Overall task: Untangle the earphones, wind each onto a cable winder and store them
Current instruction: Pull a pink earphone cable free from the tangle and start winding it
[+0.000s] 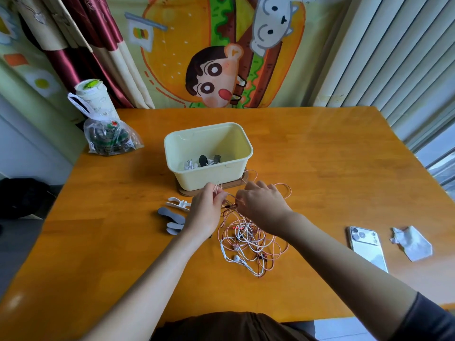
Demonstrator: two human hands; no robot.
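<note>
Wooden table [320,148] with tangled earphones [248,242], winders [172,217], phone [368,247], bag [110,139], paper [413,243].

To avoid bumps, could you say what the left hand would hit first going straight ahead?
Probably the near wall of the cream box, just beyond the left hand, though depth is unclear.

Glossy wooden table [307,153], matt plastic box [209,177]

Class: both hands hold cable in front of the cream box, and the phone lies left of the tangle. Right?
No. The head view shows the phone right of the tangle. The left hand and right hand do hold cable in front of the cream box.
</note>
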